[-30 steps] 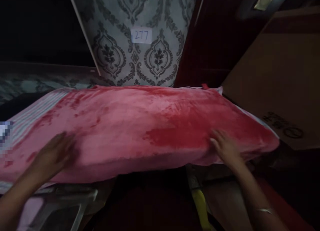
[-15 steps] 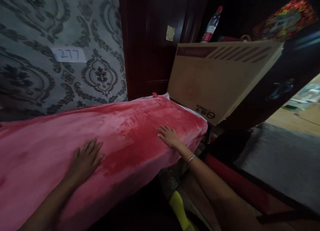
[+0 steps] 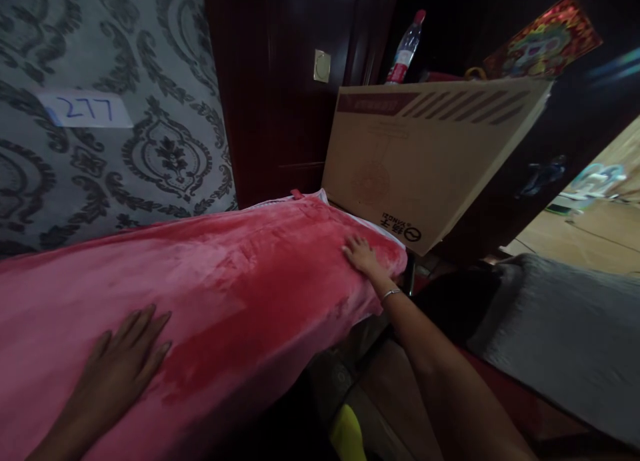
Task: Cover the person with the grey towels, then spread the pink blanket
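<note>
A red and pink plush cover is spread over a long, bench-like piece of furniture along the wall. My left hand lies palm down on its near left part, fingers stretched out. Toward the far right end, my right hand rests flat on the same plush, fingers apart, with a thin bracelet at the wrist. Neither hand grips anything. Patches of darker and lighter pile show between the hands. A pale edging and a small red tab are at the cover's far corner.
A large cardboard box leans beyond the cover's far end, with a plastic bottle behind its top. A grey plush-covered seat stands at right. Patterned wallpaper bears a paper marked 277. Something yellow-green is below.
My right hand has slid right toward the cover's far end. My left hand has shifted left and nearer. The view has turned slightly right.
</note>
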The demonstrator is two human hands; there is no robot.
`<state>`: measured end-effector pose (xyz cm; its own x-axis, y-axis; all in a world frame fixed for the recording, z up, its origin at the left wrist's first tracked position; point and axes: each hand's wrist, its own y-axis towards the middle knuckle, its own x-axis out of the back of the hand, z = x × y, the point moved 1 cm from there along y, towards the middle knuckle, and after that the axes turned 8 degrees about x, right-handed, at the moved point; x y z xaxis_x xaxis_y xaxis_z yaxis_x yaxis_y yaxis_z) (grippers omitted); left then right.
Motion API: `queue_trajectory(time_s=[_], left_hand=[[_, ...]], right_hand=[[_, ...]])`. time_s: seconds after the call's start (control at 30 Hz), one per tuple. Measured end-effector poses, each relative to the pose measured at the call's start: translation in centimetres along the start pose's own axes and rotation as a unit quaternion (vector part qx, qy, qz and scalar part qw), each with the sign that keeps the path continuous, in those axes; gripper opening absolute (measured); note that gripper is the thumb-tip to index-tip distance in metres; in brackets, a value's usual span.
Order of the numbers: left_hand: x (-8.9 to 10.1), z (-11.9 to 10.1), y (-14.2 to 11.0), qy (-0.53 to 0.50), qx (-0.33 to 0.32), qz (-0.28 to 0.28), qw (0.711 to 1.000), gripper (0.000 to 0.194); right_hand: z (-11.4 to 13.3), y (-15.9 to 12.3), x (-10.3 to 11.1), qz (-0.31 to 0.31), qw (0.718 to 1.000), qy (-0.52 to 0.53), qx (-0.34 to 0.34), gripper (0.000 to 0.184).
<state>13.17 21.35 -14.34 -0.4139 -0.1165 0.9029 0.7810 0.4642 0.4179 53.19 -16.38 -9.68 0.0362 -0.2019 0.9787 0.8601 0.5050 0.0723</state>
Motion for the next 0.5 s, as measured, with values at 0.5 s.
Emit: queue_trajectory(time_s=[0.5], left_hand=[[-0.6,1.2,-0.1,0.016,0.017,0.009,1.0,0.064]], right_hand=[[-10.2,2.7,-0.7,-0.035,0.983,-0.033,-0.178,0.064]])
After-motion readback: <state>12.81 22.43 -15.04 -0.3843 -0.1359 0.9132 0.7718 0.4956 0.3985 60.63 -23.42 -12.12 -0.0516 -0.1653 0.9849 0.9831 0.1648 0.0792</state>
